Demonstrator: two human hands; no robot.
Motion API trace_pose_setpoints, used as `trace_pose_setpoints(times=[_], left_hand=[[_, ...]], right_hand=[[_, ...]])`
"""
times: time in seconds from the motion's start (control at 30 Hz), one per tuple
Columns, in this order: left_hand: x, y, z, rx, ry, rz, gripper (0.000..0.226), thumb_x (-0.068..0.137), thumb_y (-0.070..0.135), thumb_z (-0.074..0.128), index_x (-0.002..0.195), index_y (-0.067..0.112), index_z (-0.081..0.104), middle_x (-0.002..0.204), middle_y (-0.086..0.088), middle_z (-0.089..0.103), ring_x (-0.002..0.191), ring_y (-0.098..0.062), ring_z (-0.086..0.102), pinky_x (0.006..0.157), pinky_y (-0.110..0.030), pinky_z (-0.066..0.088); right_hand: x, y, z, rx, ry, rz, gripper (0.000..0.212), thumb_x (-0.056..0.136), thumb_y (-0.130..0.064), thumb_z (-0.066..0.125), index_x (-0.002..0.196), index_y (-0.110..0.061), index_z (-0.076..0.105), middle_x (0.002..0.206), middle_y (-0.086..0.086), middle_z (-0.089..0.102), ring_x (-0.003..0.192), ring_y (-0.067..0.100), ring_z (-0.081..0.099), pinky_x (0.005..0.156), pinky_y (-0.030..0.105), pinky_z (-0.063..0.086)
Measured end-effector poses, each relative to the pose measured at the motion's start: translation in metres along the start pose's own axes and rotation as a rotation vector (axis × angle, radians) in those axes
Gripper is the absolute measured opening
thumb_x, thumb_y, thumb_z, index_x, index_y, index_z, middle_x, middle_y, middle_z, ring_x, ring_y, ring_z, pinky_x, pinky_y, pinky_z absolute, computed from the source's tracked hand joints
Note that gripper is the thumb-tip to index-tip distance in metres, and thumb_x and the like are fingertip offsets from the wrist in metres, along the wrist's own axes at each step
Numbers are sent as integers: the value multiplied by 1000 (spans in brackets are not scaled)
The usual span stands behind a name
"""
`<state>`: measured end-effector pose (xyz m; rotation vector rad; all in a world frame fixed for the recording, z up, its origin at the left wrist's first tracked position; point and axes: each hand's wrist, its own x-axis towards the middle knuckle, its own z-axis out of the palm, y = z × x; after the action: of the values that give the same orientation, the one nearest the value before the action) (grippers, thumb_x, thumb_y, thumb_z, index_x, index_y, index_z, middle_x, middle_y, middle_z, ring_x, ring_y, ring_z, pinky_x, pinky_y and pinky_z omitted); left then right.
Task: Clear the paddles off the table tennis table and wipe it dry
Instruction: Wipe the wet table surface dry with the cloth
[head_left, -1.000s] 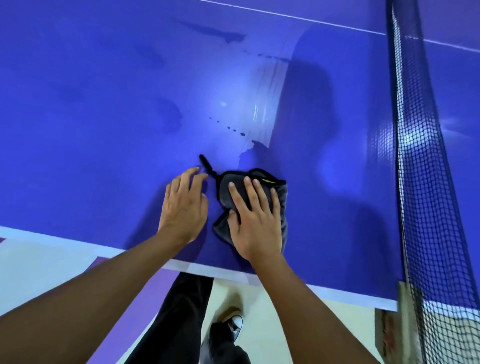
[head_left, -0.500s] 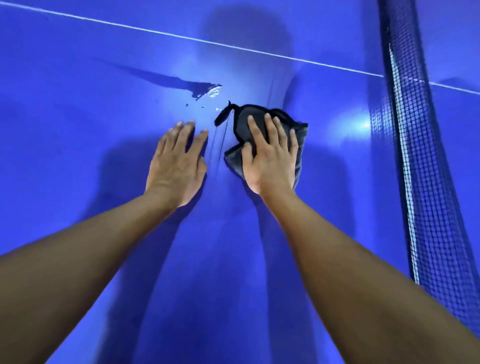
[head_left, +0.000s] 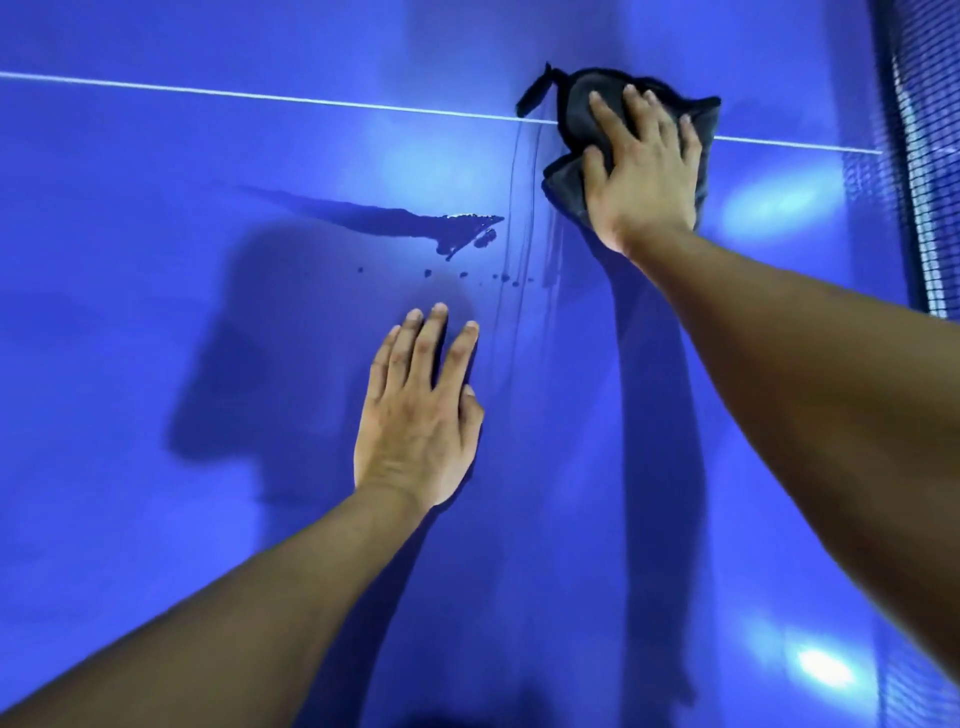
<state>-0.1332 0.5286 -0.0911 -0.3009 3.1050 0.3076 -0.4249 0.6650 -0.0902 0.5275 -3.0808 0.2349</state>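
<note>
Pressing a dark grey cloth (head_left: 574, 111) flat against the table (head_left: 156, 364), the right hand (head_left: 644, 171) lies palm down on top of it. The fingers are straight and slightly spread, and the thumb is set out to the side on the cloth's near fold; nothing is pinched or curled round. The cloth is bunched and crumpled under the palm. It sits far up the blue surface, right across the thin white line (head_left: 260, 97) that runs from side to side, and near the net (head_left: 919, 156) at the right edge. A narrow dark strap (head_left: 537, 88) pokes out from its upper left corner.

Thin wet streaks (head_left: 519, 208) run from the cloth's left side down toward the person. Just left of them lies a puddle (head_left: 415, 226) (long, dark, tapering to a point on its left end), with a scatter of small droplets (head_left: 428, 272) on its near side.

The left hand (head_left: 415, 415) rests palm down on the bare table surface, well apart from the cloth. Its fingers are straight and close together and hold nothing. The fingertips are near the droplets but apart from them.

Both forearms reach in from the bottom corners of the view. A broad shadow (head_left: 234, 389) spreads across the table to the left of the left hand, and bright patches of reflected light dot the glossy surface.
</note>
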Motion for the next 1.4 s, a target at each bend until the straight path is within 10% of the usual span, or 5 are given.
trace_pose_setpoints(times=[0.63,1.1,1.4], left_hand=[[-20,-19,-7,-352,18,37,42,97,14,41,135,-1,51,149,-16,45,139,-33,40,119,-39,26],[-365,-46,-10,-155,73,-44,49,98,11,43,146,6,46,157,-13,40,147,-33,35,120,-47,30],[-411,-59,-19,-182,41,-114,48,96,19,37,139,7,53,151,-13,46,136,-34,48,110,-47,43]], right_hand=[[-261,-76,6,23,0,-96,64,96,-44,21,158,-34,31,167,2,25,156,18,15,126,51,4],[-605,-142,-4,116,5,-158,61,95,-37,47,155,-28,41,163,6,35,154,23,25,124,54,16],[-661,-146,-7,83,-102,-249,64,95,-40,50,157,-34,36,166,0,29,155,17,22,123,49,22]])
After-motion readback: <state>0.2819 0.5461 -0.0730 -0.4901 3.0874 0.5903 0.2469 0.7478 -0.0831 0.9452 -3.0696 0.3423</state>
